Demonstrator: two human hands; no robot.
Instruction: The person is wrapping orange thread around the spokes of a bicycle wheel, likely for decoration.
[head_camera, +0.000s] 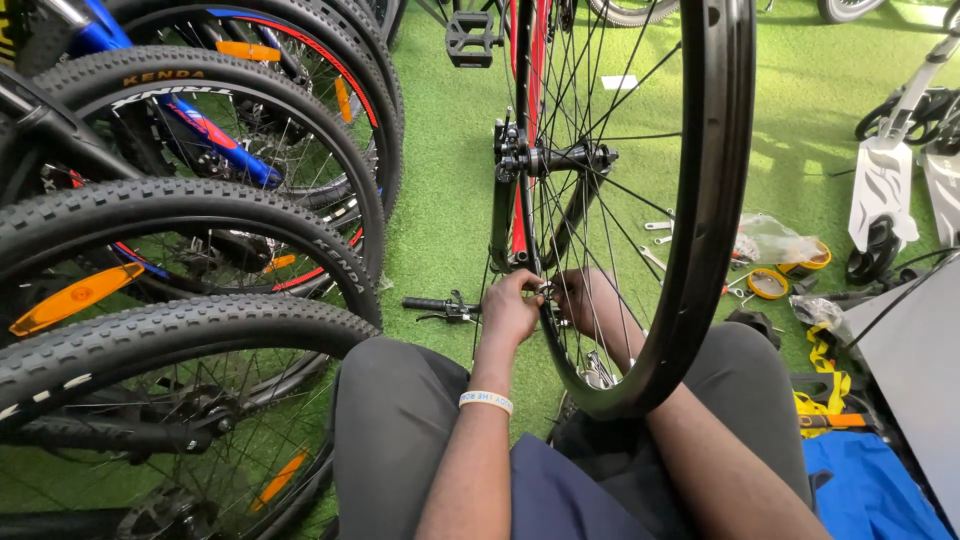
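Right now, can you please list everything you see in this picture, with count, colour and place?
rim: one, black, no tyre, upright at centre, spokes to a hub
fork: one, black, at the hub
pedal: one, black, top centre
bike wheels: several, black tyres, orange reflectors, parked at left
handlebar grip: one, black, on the turf by the left hand
turf: green, covers the floor
wrenches: a few, silver, on the turf at right
tape rolls: two, yellow, at right
scooter: one, white, far right
wristband: one, white, left wrist
left hand: at the spokes near the rim
right hand: behind the spokes
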